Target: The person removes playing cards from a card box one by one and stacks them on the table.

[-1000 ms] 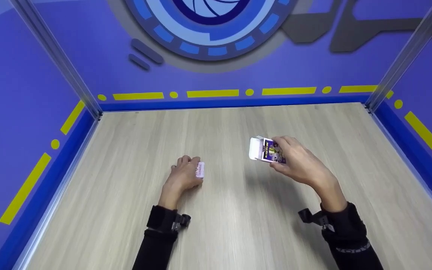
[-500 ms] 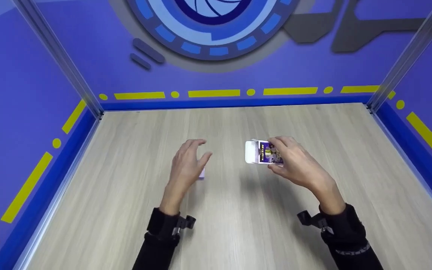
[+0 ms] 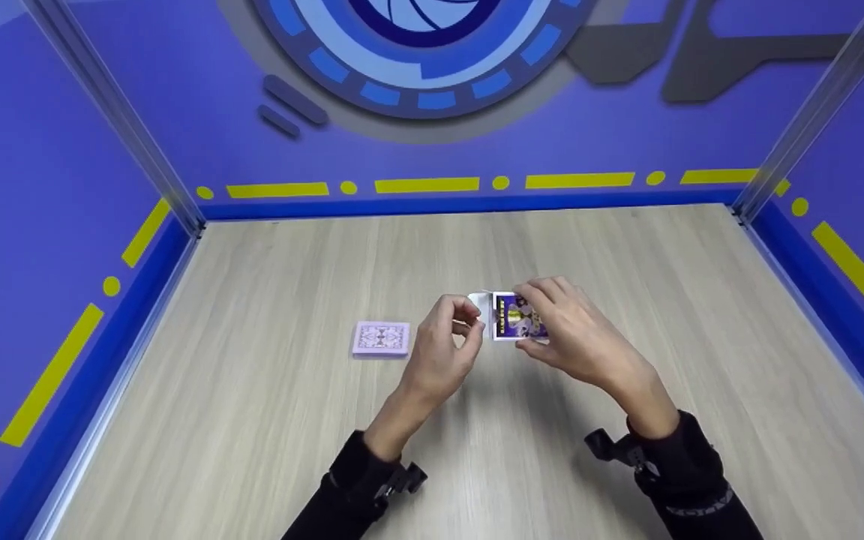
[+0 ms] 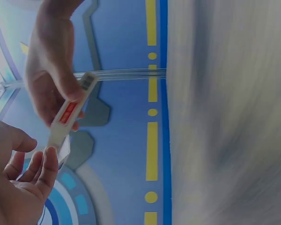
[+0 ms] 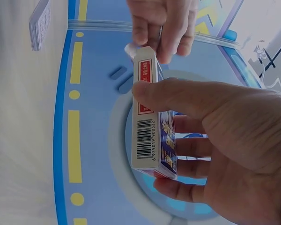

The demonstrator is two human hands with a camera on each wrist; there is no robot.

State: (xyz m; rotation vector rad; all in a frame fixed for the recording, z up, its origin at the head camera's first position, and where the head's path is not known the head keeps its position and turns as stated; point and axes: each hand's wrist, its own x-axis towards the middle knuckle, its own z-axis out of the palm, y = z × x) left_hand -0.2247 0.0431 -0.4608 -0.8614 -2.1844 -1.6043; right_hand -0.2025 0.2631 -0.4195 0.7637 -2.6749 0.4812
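Observation:
A purple-printed card box (image 3: 516,316) is gripped in my right hand (image 3: 586,341), held up over the table. Its white end flap (image 3: 481,306) stands out toward the left. In the right wrist view my thumb presses the barcode side of the box (image 5: 144,136) while fingers support the opposite side. My left hand (image 3: 443,349) is at the flap end, its fingers bent and the thumb apart from them; in the left wrist view its fingertips (image 4: 50,157) are right at the flap. A deck of playing cards (image 3: 381,339) with lilac backs lies on the table, left of the left hand.
The wooden tabletop (image 3: 289,270) is bounded by blue panels, with a back wall (image 3: 432,165) and a side wall (image 3: 49,247) at the left. Both wrists wear black straps with small cameras (image 3: 612,446).
My left hand has let go of the card deck, lifted, and moved right to the box's flap. My right hand has brought the box slightly left and nearer.

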